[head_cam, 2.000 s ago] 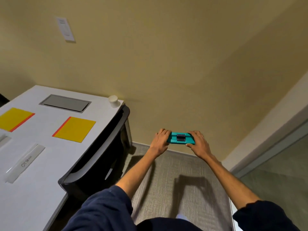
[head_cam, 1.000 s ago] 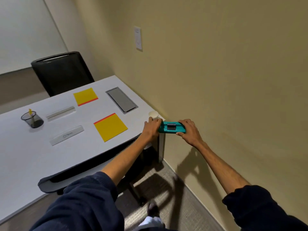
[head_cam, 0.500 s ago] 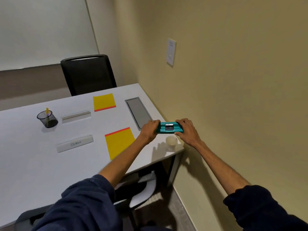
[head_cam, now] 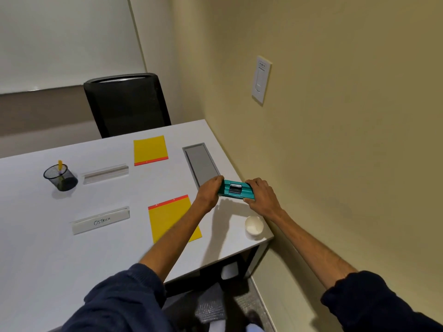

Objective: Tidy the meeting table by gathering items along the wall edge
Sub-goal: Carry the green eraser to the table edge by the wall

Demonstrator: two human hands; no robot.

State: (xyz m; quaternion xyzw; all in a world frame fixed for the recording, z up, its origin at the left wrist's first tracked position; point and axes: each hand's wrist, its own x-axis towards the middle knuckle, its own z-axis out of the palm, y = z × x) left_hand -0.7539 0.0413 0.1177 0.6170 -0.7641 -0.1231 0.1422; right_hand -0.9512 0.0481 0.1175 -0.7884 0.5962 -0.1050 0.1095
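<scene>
Both hands have carried the teal holder point(head_cam: 236, 190) in from over the carpet and across the corner of the desk point(head_cam: 48, 248). Half a second back it hung right above the little white cup point(head_cam: 254, 225); now it's further along, and the cup sits on the near side of it by the desk corner.

So the person has the holder by its two short ends. The left hand point(head_cam: 208, 193) has its fingers curled round the left end and the right hand point(head_cam: 260, 196) grips the right end the same way. The holder is a flat oblong bit of teal plastic with long ridges or steps running along it and a small black and silver block sitting in the middle. It's tipped a little, and it throws a shadow on the desk below, so it looks lifted off the top rather than resting, though that's hard to call for sure. It's at the near end of the grey hatch point(head_cam: 201, 165) set into the desk, close to the wall point(head_cam: 335, 164) edge.

Elsewhere on the desk:
- a yellow pad point(head_cam: 167, 216) partly under the left forearm
- a second yellow pad point(head_cam: 150, 149) further back
- a name card point(head_cam: 101, 221) reading OSTRICH
- a clear card stand point(head_cam: 105, 173) behind it
- a black mesh cup point(head_cam: 61, 177) with a yellow pen point(head_cam: 60, 164) in it

A black chair point(head_cam: 127, 104) stands at the far side, and a white switch plate point(head_cam: 261, 79) is on the wall.
</scene>
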